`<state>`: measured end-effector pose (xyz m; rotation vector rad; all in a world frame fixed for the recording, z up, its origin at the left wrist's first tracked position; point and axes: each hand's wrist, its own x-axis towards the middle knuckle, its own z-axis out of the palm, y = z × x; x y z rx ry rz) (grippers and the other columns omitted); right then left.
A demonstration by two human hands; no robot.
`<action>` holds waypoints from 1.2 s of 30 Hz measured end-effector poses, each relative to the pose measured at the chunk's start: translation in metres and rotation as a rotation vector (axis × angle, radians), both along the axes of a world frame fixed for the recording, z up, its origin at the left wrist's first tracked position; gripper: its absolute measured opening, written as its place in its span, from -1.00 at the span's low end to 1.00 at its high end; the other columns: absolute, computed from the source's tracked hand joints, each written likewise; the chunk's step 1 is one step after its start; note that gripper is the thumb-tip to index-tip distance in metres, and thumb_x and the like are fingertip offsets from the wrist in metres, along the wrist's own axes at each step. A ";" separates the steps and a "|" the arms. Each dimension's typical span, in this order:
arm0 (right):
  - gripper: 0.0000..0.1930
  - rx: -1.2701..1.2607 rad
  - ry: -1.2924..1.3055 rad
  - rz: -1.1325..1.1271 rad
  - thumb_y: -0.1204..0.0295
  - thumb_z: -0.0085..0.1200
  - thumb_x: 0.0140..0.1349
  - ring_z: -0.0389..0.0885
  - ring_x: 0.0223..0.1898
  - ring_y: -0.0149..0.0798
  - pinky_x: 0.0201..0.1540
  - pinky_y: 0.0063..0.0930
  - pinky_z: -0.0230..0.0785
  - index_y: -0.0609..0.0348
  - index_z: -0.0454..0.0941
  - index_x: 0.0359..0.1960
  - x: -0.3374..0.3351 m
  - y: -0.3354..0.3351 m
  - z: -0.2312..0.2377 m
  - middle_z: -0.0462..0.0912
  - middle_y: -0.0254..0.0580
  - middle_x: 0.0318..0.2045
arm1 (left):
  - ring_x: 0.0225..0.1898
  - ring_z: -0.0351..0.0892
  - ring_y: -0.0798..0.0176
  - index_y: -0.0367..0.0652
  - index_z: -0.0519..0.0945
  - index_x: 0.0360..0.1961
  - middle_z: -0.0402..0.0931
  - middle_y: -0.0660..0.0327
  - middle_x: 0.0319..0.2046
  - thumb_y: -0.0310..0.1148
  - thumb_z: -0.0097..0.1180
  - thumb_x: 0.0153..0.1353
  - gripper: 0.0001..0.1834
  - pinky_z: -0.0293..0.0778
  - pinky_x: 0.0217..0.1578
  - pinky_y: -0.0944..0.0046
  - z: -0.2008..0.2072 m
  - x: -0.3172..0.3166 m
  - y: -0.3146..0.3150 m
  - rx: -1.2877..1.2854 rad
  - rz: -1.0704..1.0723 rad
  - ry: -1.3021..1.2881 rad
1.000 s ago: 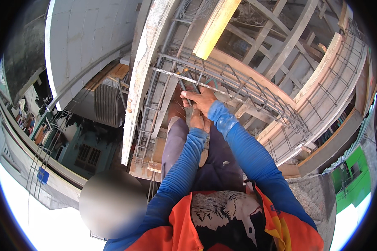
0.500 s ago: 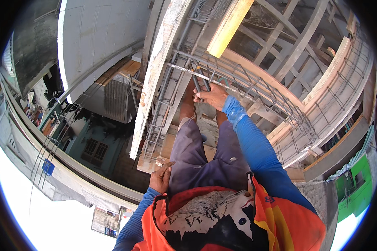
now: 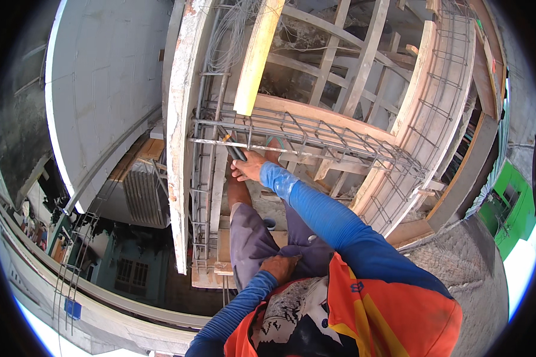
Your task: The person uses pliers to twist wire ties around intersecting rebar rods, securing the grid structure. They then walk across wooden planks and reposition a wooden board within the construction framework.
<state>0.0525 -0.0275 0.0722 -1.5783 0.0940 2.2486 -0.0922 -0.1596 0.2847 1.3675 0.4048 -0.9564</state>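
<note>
My right hand point(image 3: 248, 166) is closed round the dark handles of pliers point(image 3: 237, 152), their head up against the steel bars where two rebar cages meet. One rebar cage point(image 3: 315, 134) runs off to the right, the other cage point(image 3: 201, 199) comes down on the left. A pale, spattered bar point(image 3: 274, 147) crosses just beyond the pliers. Low over my lap, my left hand point(image 3: 280, 268) lies with its fingers along the purple shorts point(image 3: 250, 238), no object visible in it. Exactly what the plier jaws touch is too small to tell.
A yellow-lit timber point(image 3: 257, 59) hangs over the cage beside loose coiled wire point(image 3: 229, 38). Left of me stands a rough whitish board point(image 3: 180, 131), with a deep drop beyond it. Formwork boards point(image 3: 411, 89) and crossed wooden struts point(image 3: 339, 53) lie ahead and right.
My left hand has moved right, from beside my thigh onto my lap. My right hand keeps the pliers at the bars. The whole view has shifted, with the scene sliding left.
</note>
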 end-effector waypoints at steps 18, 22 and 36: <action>-0.51 0.507 -0.632 0.448 0.11 -0.15 0.45 0.48 0.10 0.24 0.20 -0.03 0.30 0.06 0.26 0.31 0.022 -0.026 0.065 0.45 0.20 0.14 | -0.38 0.59 0.34 -0.34 0.43 0.01 0.56 0.17 -0.27 -0.34 0.33 0.19 -0.53 0.54 -0.43 0.37 -0.183 0.069 0.186 0.047 1.821 0.249; -0.50 0.484 -0.647 0.553 0.15 -0.14 0.44 0.47 0.14 0.17 0.18 -0.10 0.35 0.08 0.26 0.32 0.016 -0.064 0.063 0.45 0.17 0.13 | -0.51 0.52 0.35 -0.28 0.44 -0.04 0.50 0.26 -0.39 -0.32 0.27 0.21 -0.62 0.54 -0.45 0.35 -0.188 0.071 0.179 -0.073 1.919 0.292; -0.31 0.361 -0.321 0.099 0.05 -0.02 0.35 0.39 0.27 0.13 0.30 -0.17 0.24 0.40 0.22 0.30 0.034 -0.027 0.040 0.38 0.31 0.23 | -0.37 0.52 0.37 -0.26 0.42 0.06 0.49 0.21 -0.32 0.03 0.04 0.37 -0.47 0.46 -0.45 0.37 -0.187 0.072 0.169 0.353 1.732 0.331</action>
